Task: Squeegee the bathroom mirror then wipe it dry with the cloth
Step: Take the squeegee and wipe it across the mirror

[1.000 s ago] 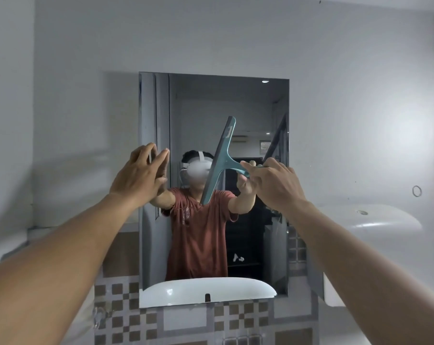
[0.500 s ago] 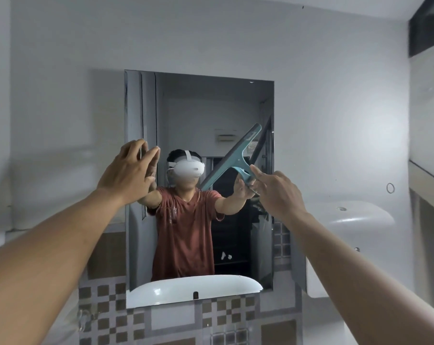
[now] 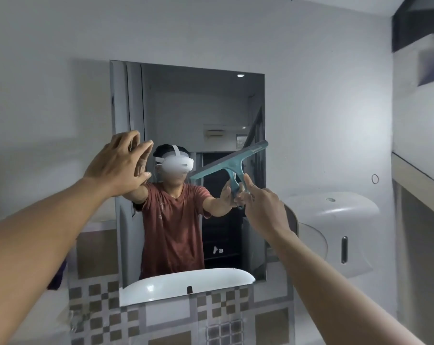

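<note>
A rectangular mirror (image 3: 186, 108) hangs on the white wall ahead. My right hand (image 3: 263, 205) grips the handle of a teal squeegee (image 3: 227, 163), whose blade lies tilted, right end high, against the mirror's right side. My left hand (image 3: 118, 163) rests flat with fingers spread against the mirror's left edge. A bit of purple fabric (image 3: 57, 277), perhaps the cloth, shows behind my left forearm. The mirror reflects a person in a red shirt with both arms raised.
A white wall dispenser (image 3: 335, 220) is mounted right of the mirror. A white basin (image 3: 186, 282) shows in the mirror's lower part. Brown and grey patterned tiles (image 3: 161, 319) cover the wall below. A ledge (image 3: 417, 180) runs along the right wall.
The squeegee blade has swung from nearly upright to a shallow tilt and moved rightward to the mirror's right edge. My left hand has stayed on the left edge. The view has shifted.
</note>
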